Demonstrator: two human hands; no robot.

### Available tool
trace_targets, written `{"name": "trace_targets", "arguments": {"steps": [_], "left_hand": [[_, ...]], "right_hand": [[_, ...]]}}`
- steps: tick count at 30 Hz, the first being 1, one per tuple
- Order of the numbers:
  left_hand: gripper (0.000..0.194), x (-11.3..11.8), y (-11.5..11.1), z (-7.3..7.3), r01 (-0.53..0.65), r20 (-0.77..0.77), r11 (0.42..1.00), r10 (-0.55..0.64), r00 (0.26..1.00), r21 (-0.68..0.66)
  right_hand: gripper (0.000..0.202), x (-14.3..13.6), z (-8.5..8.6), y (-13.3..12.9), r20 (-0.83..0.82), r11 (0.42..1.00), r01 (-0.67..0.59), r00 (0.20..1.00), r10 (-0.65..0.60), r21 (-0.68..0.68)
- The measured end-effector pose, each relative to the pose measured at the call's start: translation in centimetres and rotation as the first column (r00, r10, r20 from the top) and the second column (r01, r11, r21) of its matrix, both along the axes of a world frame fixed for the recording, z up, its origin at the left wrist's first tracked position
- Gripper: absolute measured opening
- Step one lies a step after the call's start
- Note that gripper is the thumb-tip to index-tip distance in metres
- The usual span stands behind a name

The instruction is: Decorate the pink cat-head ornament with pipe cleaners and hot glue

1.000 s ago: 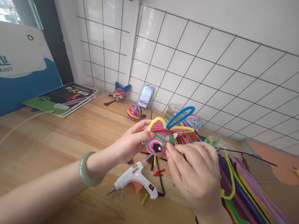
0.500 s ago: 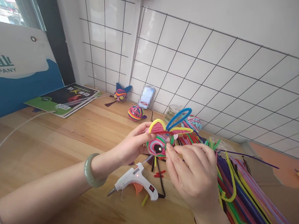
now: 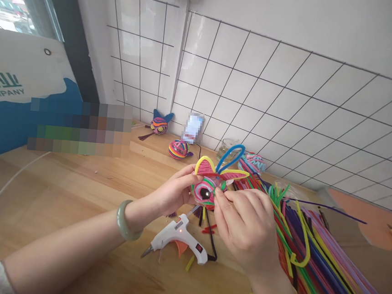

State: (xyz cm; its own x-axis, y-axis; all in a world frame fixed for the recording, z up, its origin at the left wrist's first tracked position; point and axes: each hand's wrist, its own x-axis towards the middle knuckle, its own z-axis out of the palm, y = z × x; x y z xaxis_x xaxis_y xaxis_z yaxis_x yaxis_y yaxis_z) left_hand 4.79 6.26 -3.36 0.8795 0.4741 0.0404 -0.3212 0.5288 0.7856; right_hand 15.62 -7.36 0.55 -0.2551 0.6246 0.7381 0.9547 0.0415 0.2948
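Note:
A colourful pipe-cleaner figure (image 3: 205, 192) with a black eye, yellow-edged pink ears and a tall blue loop (image 3: 231, 158) is held above the table. My left hand (image 3: 178, 189) grips its left side, thumb in front and fingers behind. The fingertips of my right hand (image 3: 246, 224) are pinched together against the front of the figure, beside the eye; anything small between them is hidden. Below the figure, a white glue gun (image 3: 179, 237) lies on its side with a small light lit, its nozzle towards the lower left.
Many coloured pipe cleaners (image 3: 330, 264) cover the right side of the wooden table (image 3: 74, 200). Along the wall stand a blue-eared figure (image 3: 159, 123), a striped ball (image 3: 178, 149), a phone (image 3: 193, 128) and a glass jar (image 3: 228, 150). Red scraps (image 3: 209, 229) lie near the glue gun.
My right hand and the figure have shifted slightly left, and the blue loop leans a little further left. Both hands keep their hold. The booklet at the left is now blurred out.

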Motion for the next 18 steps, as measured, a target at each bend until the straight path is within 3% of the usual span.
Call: {"name": "trace_targets", "arguments": {"steps": [18], "left_hand": [[0.023, 0.14, 0.87, -0.68, 0.042, -0.02, 0.999, -0.042, 0.999, -0.013]], "right_hand": [[0.012, -0.47, -0.52, 0.15, 0.008, 0.998, 0.038, 0.999, -0.038, -0.042]]}}
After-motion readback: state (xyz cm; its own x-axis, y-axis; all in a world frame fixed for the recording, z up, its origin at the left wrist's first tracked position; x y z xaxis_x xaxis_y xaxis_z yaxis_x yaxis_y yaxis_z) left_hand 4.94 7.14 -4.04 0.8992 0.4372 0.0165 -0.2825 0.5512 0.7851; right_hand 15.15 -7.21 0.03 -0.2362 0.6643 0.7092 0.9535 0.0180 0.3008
